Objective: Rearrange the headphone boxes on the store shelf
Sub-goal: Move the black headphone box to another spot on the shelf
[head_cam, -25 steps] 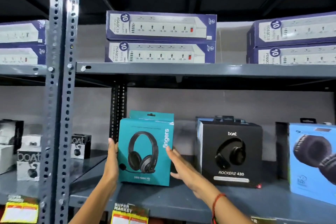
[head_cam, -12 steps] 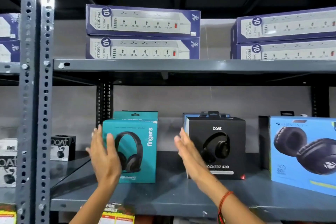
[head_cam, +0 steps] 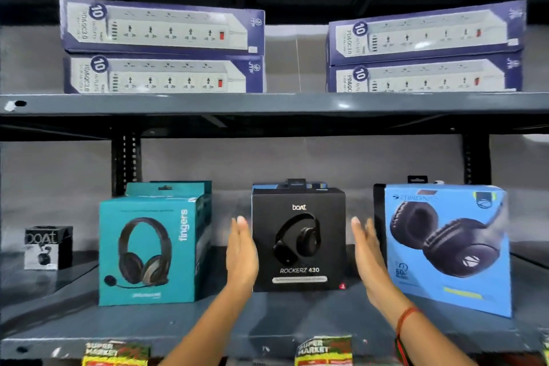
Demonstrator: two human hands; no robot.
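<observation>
Head view shows both hands raised flat, fingers extended and together, holding nothing. The left hand (head_cam: 242, 255) stands beside the left face of the black headphone box (head_cam: 298, 239); the right hand (head_cam: 370, 258) stands off its right face, between it and the blue headphone box (head_cam: 448, 246).

Risk assessment: a squeeze applied high on the black box could tip it backward against the blue-edged carton (head_cam: 315, 186) partly visible behind it. The right hand works in a narrow gap, so its back could nudge the blue box, which already sits angled on the shelf (head_cam: 282, 333). A careless slide leftward could strike the teal headphone box (head_cam: 148, 249).

Position: the black box stands upright at mid-shelf, framed by both palms. The left palm appears touching or just beside its edge; contact cannot be confirmed. The right fingers (head_cam: 358, 224) are near but apart from the box, with grey wall showing between.
</observation>
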